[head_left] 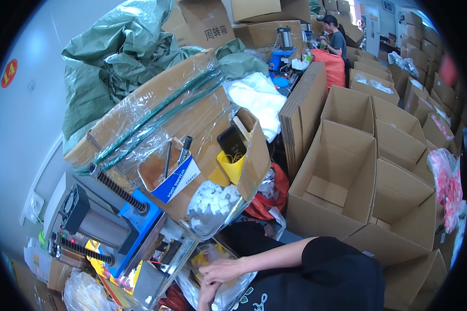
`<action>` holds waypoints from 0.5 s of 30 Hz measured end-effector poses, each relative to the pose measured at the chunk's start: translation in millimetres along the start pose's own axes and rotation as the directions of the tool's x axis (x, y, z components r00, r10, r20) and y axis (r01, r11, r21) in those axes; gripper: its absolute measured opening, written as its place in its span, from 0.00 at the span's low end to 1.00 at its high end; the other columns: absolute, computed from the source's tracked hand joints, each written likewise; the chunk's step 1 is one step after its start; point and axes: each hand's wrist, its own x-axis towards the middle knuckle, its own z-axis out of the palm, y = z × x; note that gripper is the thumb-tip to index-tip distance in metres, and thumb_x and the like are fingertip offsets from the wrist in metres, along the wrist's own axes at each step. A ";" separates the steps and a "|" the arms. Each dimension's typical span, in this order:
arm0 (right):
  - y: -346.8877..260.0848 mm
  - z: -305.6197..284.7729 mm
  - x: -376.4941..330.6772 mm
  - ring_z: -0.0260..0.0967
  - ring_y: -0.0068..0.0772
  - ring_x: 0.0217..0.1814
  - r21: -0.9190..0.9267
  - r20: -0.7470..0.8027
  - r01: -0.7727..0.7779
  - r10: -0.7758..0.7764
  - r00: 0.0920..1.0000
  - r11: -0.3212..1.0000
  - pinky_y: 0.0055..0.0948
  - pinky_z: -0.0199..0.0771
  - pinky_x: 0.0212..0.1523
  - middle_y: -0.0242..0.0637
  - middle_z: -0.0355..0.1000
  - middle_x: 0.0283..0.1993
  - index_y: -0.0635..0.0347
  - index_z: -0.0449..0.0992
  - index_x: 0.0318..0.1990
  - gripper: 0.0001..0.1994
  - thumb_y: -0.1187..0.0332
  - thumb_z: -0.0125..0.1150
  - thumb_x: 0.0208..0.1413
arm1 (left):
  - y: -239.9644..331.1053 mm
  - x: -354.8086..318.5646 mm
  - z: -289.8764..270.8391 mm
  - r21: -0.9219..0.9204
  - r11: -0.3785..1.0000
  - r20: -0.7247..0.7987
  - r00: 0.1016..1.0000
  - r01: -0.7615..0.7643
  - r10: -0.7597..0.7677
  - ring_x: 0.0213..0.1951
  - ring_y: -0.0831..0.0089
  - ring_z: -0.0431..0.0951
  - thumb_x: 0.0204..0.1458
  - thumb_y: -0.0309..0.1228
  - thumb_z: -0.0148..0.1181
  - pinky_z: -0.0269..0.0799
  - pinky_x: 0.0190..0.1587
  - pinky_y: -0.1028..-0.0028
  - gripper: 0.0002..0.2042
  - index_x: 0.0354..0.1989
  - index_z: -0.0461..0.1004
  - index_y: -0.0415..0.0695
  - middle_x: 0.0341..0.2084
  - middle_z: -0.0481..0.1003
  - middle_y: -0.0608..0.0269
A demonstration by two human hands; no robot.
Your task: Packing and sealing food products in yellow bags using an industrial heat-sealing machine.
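My right hand [224, 271] reaches in across my body, its fingers bent, right over my left hand [208, 291]. The two hands touch or overlap, and the left fingers are mostly hidden. What the right fingers hold, if anything, does not show. Just beyond them lies a clear plastic bag [233, 293] with small yellow items [213, 254] in it. Left of the hands stands a blue press machine [135, 228] with springs and a grey cylinder. Ahead of it, a clear tray [200, 224] holds many small white pieces [213, 199].
A cardboard bin [259, 155] holds a phone [231, 140], a yellow cup [232, 167] and a blue-white box of pens [177, 180]. Large open cartons [329, 171] line the right. Green sacks [114, 57] are piled far left. A person [336, 39] works at the back.
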 end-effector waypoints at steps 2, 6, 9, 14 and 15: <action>5.0 8.7 2.6 0.67 0.49 0.35 -0.038 0.000 0.035 -0.035 0.999 0.999 0.41 0.66 0.36 0.44 0.63 0.34 0.63 0.74 0.29 0.07 0.69 0.55 0.49 | -10.0 3.7 -2.2 -0.051 0.999 -0.039 0.999 0.012 -0.014 0.41 0.76 0.75 0.50 0.19 0.58 0.71 0.43 0.76 0.15 0.47 0.70 0.42 0.41 0.73 0.66; 10.3 7.0 8.5 0.68 0.49 0.39 0.136 -0.127 0.110 -0.093 0.987 0.985 0.40 0.68 0.41 0.43 0.67 0.39 0.63 0.76 0.37 0.10 0.70 0.55 0.49 | -17.2 -1.5 -12.5 -0.116 0.990 -0.050 0.996 0.074 -0.080 0.35 0.77 0.73 0.56 0.25 0.51 0.71 0.41 0.72 0.09 0.45 0.71 0.43 0.36 0.72 0.68; 21.5 -4.8 2.1 0.69 0.48 0.43 -0.086 -0.233 0.112 -0.129 0.964 0.990 0.39 0.67 0.46 0.42 0.70 0.39 0.61 0.76 0.45 0.14 0.71 0.55 0.49 | -28.7 3.3 -21.8 -0.158 0.978 0.051 0.990 0.136 -0.129 0.27 0.80 0.65 0.60 0.34 0.52 0.68 0.38 0.72 0.09 0.43 0.71 0.44 0.27 0.67 0.72; 51.0 7.2 -3.9 0.70 0.45 0.40 0.139 0.073 -0.076 0.066 0.995 0.987 0.38 0.69 0.41 0.43 0.72 0.36 0.62 0.78 0.36 0.08 0.71 0.57 0.47 | -15.3 -0.6 -17.6 0.036 0.994 0.155 0.982 0.106 -0.110 0.27 0.79 0.64 0.63 0.48 0.45 0.66 0.40 0.73 0.21 0.46 0.69 0.40 0.26 0.66 0.71; 53.3 12.6 -4.1 0.71 0.44 0.38 0.133 0.011 -0.064 0.063 0.998 0.989 0.38 0.69 0.39 0.43 0.73 0.35 0.62 0.78 0.33 0.07 0.72 0.58 0.47 | -24.6 -0.4 -24.4 0.036 0.994 0.157 0.982 0.102 -0.106 0.27 0.79 0.64 0.63 0.48 0.45 0.66 0.40 0.73 0.21 0.46 0.69 0.40 0.26 0.66 0.71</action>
